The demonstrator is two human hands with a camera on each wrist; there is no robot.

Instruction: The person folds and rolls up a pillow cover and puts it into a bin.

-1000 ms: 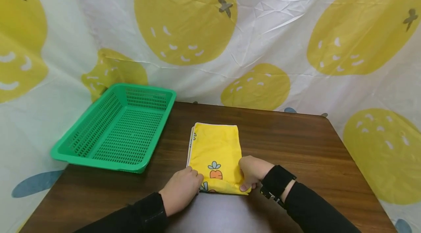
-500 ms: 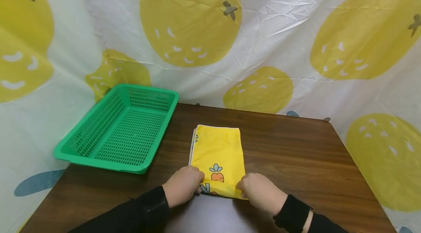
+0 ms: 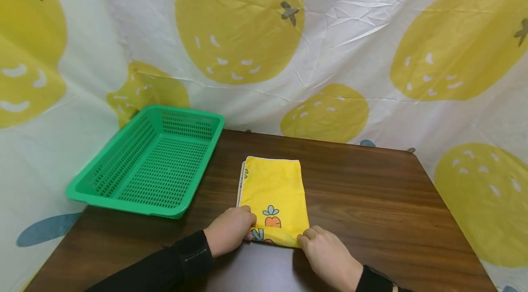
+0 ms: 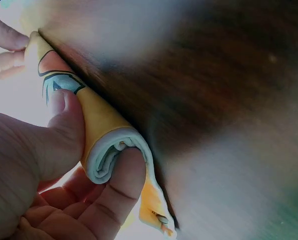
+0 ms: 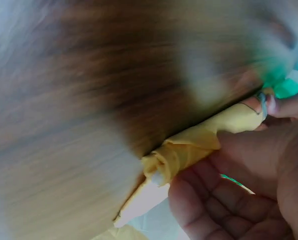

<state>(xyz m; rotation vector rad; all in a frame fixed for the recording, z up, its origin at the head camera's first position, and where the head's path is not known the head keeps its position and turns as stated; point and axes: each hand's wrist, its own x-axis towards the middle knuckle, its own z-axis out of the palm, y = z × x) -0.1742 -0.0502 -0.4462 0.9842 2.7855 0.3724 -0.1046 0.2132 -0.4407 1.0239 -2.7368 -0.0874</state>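
Note:
A yellow cloth with carrot prints and white edging lies on the brown table, its near end rolled up. My left hand grips the left end of the roll. In the left wrist view the thumb lies on top of the cloth roll, and a fingertip presses at its spiral end. At the right end, my right hand pinches the roll between thumb and fingers. Its end looks loose and bunched in the right wrist view, where the fingers curl beside the rolled cloth. The far part of the cloth lies flat.
A green plastic basket with slotted sides stands at the back left of the table. Behind the table hangs a white curtain with large yellow fruit prints.
My right hand has shifted nearer to me and now holds the roll's right corner from the near side. My left hand keeps its hold. The view has shifted slightly.

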